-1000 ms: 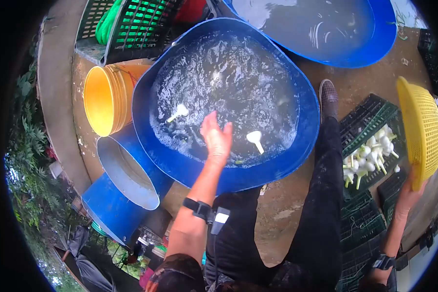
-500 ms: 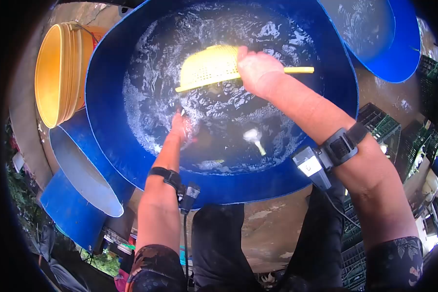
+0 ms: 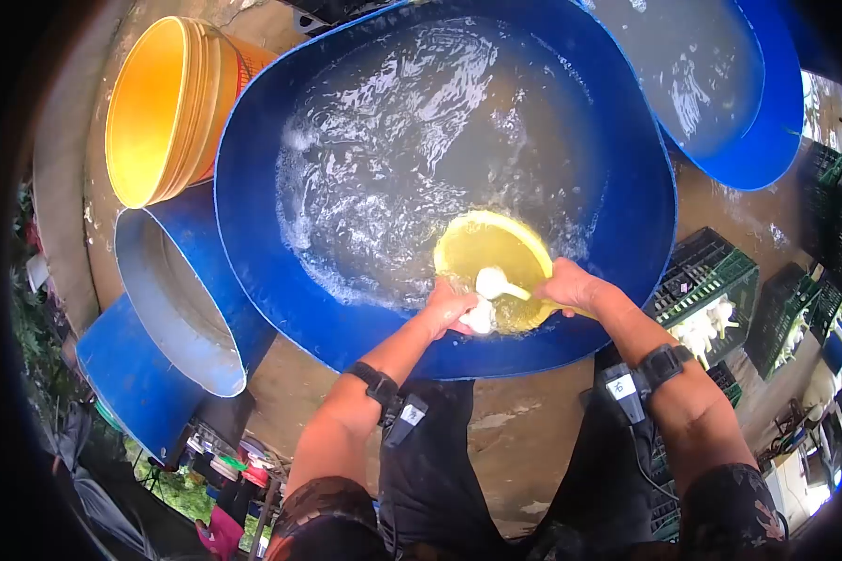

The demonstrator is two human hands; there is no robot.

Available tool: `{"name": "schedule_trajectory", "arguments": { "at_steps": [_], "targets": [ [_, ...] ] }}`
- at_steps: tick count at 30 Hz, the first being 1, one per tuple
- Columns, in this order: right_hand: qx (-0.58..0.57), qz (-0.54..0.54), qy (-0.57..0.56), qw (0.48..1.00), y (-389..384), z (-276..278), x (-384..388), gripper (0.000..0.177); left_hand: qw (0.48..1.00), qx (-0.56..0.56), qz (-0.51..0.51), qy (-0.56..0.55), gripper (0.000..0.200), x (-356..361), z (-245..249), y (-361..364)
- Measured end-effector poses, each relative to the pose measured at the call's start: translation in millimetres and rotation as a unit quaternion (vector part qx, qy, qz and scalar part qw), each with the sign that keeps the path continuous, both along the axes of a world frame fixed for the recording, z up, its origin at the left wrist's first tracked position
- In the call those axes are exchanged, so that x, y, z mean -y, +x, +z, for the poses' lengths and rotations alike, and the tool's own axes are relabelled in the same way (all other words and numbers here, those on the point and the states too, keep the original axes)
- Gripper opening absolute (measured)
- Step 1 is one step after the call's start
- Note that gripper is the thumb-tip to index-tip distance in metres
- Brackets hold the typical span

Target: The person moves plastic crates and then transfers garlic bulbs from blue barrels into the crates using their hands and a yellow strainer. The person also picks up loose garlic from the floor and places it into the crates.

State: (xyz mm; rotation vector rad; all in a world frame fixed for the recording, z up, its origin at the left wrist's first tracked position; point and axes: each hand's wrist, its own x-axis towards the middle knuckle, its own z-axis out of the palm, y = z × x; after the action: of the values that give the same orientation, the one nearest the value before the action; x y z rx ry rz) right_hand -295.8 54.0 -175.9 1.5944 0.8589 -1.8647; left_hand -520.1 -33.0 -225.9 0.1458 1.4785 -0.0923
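A yellow sieve [image 3: 485, 219] with a handle sits open side up in the water near the front wall of a big blue tub [image 3: 412, 348]. My right hand [image 3: 572, 283] is closed around the sieve's handle on its right side. At the sieve's left rim, my left hand [image 3: 446, 308] is closed on a white garlic bulb [image 3: 478, 317], its fingers partly hidden. Another garlic bulb [image 3: 491, 281] with a pale green stem lies inside the sieve, close to both hands. Murky, rippling water fills the tub.
An orange bucket [image 3: 140, 112] stands left of the tub, above tipped blue barrels [image 3: 140, 374]. A second blue tub of water [image 3: 758, 150] is at the upper right. Dark crates [image 3: 706, 290], one holding white bulbs [image 3: 711, 329], line the right side.
The sieve has moved from the tub's middle toward me and turned open side up. My left hand has come out of the water, holding a bulb. Another bulb is now in the sieve.
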Motion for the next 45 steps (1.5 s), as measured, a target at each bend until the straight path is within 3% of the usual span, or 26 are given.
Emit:
{"name": "schedule_trajectory", "arguments": {
  "at_steps": [2,4,6,8,9,10,12,14,15,16,18,19,20,21,22,24,25,26,28,32,34,37,40,42,43,45],
  "targets": [
    [-0.035,-0.016,-0.028,0.999,5.3,7.3,0.0,0.032,0.998,0.036,0.045,0.005,0.078,-7.1,38.4,-12.1],
    [-0.06,-0.052,-0.03,0.996,11.9,28.6,-25.3,0.031,0.998,0.026,-0.009,0.06,0.07,-19.1,66.6,-35.7],
    [-0.049,-0.053,0.023,0.997,17.4,46.9,-46.8,0.025,0.987,-0.072,-0.114,0.083,0.068,-35.0,82.3,-63.1],
    [-0.002,0.018,0.148,0.989,8.7,68.0,-69.7,0.031,0.856,-0.259,-0.31,0.322,0.066,-14.3,42.7,-111.5],
    [-0.036,0.095,0.358,0.928,7.2,51.3,-63.2,0.04,0.873,-0.272,-0.307,0.265,0.065,-22.1,38.0,-115.7],
    [-0.035,0.096,0.356,0.929,5.6,38.8,-56.1,0.04,0.885,-0.285,-0.304,0.208,0.065,-31.6,30.6,-118.3],
    [0.099,0.217,0.355,0.904,-39.1,34.2,-63.7,0.051,0.896,-0.293,-0.284,0.173,0.061,-34.1,-1.7,-120.0],
    [0.112,0.241,0.43,0.863,-64.3,-16.4,-32.3,0.051,0.913,-0.225,-0.334,0.07,0.055,-28.5,-40.7,-122.3],
    [0.108,0.281,0.404,0.864,-77.4,-27.6,-19.4,0.041,0.915,-0.218,-0.335,0.06,0.055,-15.4,-61.7,-122.3],
    [0.108,0.284,0.393,0.868,-76.1,-32.9,-15.2,0.041,0.879,-0.189,-0.426,0.102,0.049,1.7,-84.8,-122.6],
    [-0.012,0.378,0.269,0.886,-75.7,-38.1,-19.2,0.028,0.777,-0.129,-0.587,0.188,0.041,29.6,-107.8,-124.6],
    [-0.025,0.403,0.258,0.878,-66.8,-38.6,-19.4,0.019,0.848,-0.092,-0.511,0.107,0.038,37.5,-112.8,-116.8],
    [-0.016,0.405,0.258,0.877,-55.6,-40.3,-15.4,0.019,0.848,-0.087,-0.51,0.115,0.038,57.5,-123.3,-117.9],
    [-0.01,0.369,0.239,0.898,-46.2,-45.2,-9.8,0.021,0.905,0.03,-0.343,0.252,0.037,85.3,-141.2,-127.6],
    [-0.008,0.333,0.223,0.916,-42.0,-49.1,-7.6,0.022,0.903,0.145,-0.156,0.372,0.036,93.8,-151.0,-132.7],
    [0.022,0.314,0.202,0.927,-37.8,-45.5,-5.4,0.023,0.97,0.142,-0.193,0.035,0.041,27.9,-62.9,-93.5],
    [-0.011,0.283,0.186,0.941,-32.6,-42.6,-3.3,0.023,0.959,0.123,-0.223,-0.122,0.044,-8.2,-15.8,-72.5],
    [-0.044,0.25,0.175,0.951,-30.1,-35.0,-7.2,0.023,0.958,0.125,-0.228,-0.119,0.044,-9.1,-7.3,-66.0],
    [-0.025,0.093,0.012,0.995,-25.2,-9.3,-5.9,0.026,0.985,0.144,-0.056,-0.08,0.052,-14.1,12.6,-60.2],
    [-0.073,-0.044,-0.012,0.996,-2.3,51.2,-10.1,0.026,0.997,0.077,-0.02,-0.016,0.057,-38.1,87.9,-33.1],
    [-0.117,-0.103,0.04,0.987,17.4,84.2,-12.8,0.025,0.99,0.128,-0.035,0.053,0.058,-51.3,114.0,-26.9],
    [-0.122,-0.137,0.117,0.976,71.0,154.5,-6.8,0.026,0.987,0.122,-0.012,0.1,0.058,-93.9,198.5,32.1],
    [-0.103,-0.252,0.4,0.875,136.8,207.2,46.6,0.044,0.95,0.089,-0.033,0.297,0.072,-93.2,262.0,134.5],
    [-0.025,-0.303,0.408,0.861,184.9,256.9,79.1,0.061,0.915,0.155,-0.01,0.372,0.072,-64.2,261.7,202.7],
    [0.057,-0.298,0.444,0.843,206.0,268.2,103.2,0.066,0.909,0.193,-0.033,0.367,0.072,-51.3,261.6,241.3],
    [0.198,-0.253,0.501,0.803,247.3,278.5,153.9,0.074,0.934,0.283,-0.078,0.205,0.063,-34.2,271.4,320.3]
  ]
}}
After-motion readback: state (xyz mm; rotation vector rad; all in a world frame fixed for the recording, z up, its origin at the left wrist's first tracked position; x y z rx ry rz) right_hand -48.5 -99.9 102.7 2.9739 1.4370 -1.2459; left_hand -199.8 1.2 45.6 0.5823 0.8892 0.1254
